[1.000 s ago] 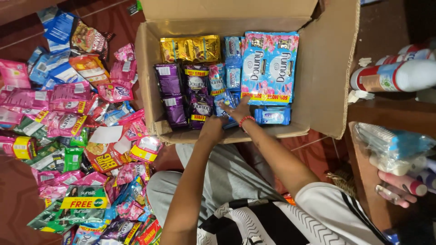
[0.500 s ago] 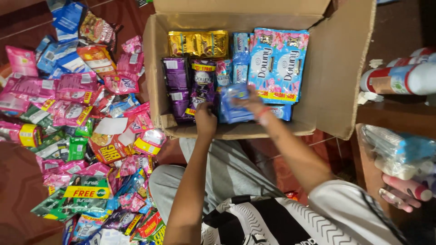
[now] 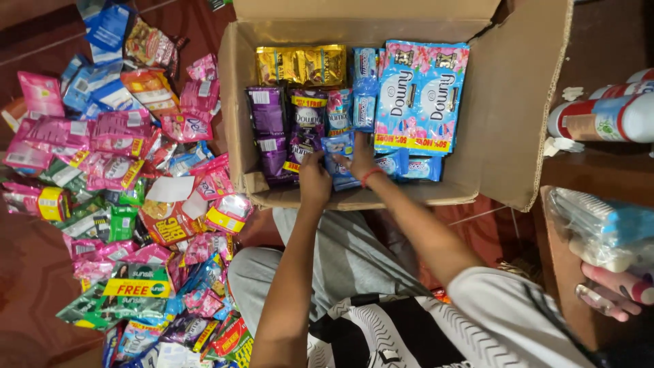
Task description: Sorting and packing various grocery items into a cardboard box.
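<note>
Person seated on the floor, both hands reaching into an open cardboard box [image 3: 518, 102]. Left hand [image 3: 315, 178] rests at the near edge of the purple sachet strips [image 3: 272, 129], fingers curled down onto the packs; whether they pinch one, cannot tell. Right hand [image 3: 361, 158], red band on the wrist, lies flat with fingers spread on the small blue sachets [image 3: 338, 148] near the box's front wall. Far in the box, gold sachets [image 3: 300, 65]; to the right, large blue-and-pink softener packs [image 3: 422, 95]. Left of the box, a loose heap of pink, green and blue sachets [image 3: 116, 184] covers the floor. Right side, cans [image 3: 603, 116] lie on a wooden shelf.
</note>
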